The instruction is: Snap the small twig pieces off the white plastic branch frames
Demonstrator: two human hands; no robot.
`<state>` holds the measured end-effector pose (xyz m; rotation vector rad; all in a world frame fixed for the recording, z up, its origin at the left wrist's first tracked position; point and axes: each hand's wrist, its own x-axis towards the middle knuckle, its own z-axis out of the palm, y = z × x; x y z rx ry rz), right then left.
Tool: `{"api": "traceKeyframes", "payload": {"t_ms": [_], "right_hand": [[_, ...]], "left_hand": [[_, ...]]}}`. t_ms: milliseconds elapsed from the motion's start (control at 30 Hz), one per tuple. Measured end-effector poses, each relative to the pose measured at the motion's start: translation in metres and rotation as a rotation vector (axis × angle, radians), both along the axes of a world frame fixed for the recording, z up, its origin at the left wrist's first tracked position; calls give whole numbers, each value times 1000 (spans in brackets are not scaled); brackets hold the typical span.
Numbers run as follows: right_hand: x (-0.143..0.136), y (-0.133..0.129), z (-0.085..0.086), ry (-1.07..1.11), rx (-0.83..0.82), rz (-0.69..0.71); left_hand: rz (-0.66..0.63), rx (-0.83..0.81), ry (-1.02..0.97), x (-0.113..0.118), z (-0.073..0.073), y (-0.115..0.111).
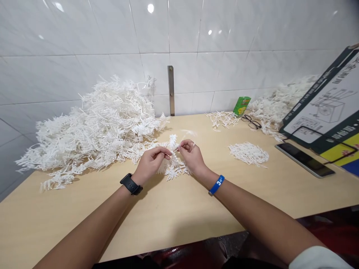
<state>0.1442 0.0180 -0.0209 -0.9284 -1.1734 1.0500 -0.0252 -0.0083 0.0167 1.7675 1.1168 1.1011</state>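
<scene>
My left hand (151, 161), with a black watch on its wrist, is closed in a pinch at the middle of the table. Close by on its right, my right hand (193, 156) also pinches, its wrist wearing a blue band. Between the fingertips is a white branched piece (173, 140), apparently plastic, with short prongs; fingers partly cover it. Loose white branched pieces (175, 172) lie on the table beneath both hands. To the left rises a large heap of similar white branched pieces (112, 116).
At right lie a small pile of white strips (249, 153), a phone (305, 160) and eyeglasses (251, 121). A green packet (241, 106) stands behind, near another white heap (283, 99). A printed box (328, 108) leans at far right. A metal bracket (171, 91) is against the tiled wall.
</scene>
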Motion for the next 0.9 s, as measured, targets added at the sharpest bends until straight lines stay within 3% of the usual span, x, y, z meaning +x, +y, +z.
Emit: {"api": "traceKeyframes", "payload": {"t_ms": [100,500,667,900], "right_hand": [[-2,-3,2,103,-45,95],[-4,-12,5,78,-72,290],[-2,-15,11,-33,1,270],[-5,-22,14,-21,-64,265]], "left_hand": [[108,-56,-72,2,-1,1],[116,-96,-76,2,-5,3],[161,-57,-76,3,-6,5],[152,-50,-169,-2,-6,4]]}}
